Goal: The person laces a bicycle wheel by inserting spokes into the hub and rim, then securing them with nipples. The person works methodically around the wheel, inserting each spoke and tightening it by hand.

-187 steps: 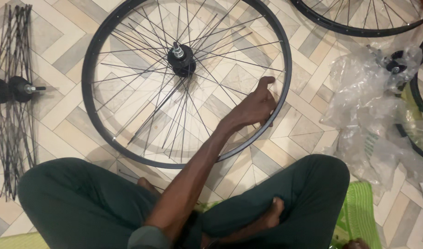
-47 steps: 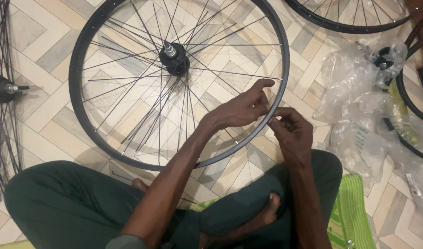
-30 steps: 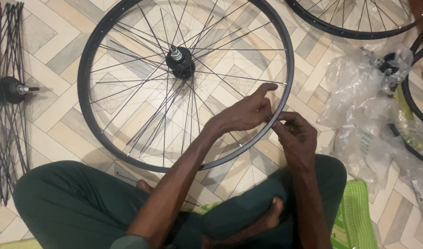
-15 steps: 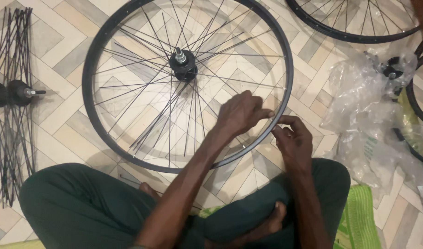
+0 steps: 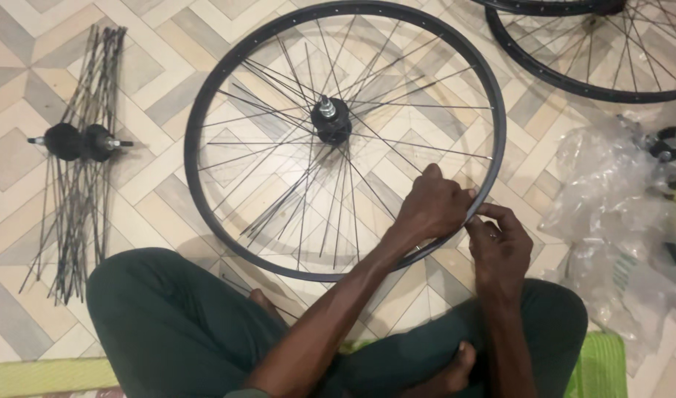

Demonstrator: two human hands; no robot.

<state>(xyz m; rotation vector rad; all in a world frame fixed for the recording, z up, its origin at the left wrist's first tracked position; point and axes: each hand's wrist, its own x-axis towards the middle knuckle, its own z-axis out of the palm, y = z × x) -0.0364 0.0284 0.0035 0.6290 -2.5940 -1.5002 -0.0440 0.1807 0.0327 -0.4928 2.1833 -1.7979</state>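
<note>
On the far left, two black hubs [image 5: 80, 141] with loose spokes lie on patterned floor tiles [image 5: 28, 66]. In the centre lies a black bicycle wheel rim [image 5: 205, 96]. The left hand [image 5: 432, 208] closes over its near right edge; the right hand [image 5: 500, 247] pinches something small there, unclear what. Clear plastic bags [image 5: 611, 214] sit right.

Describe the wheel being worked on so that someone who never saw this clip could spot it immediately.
On the patterned tile floor, just beyond the seated person's crossed legs, lies a black wheel. Its neighbour wheel runs off the frame's top right; this one shows whole, and both the left hand and right hand touch its rim.
</note>
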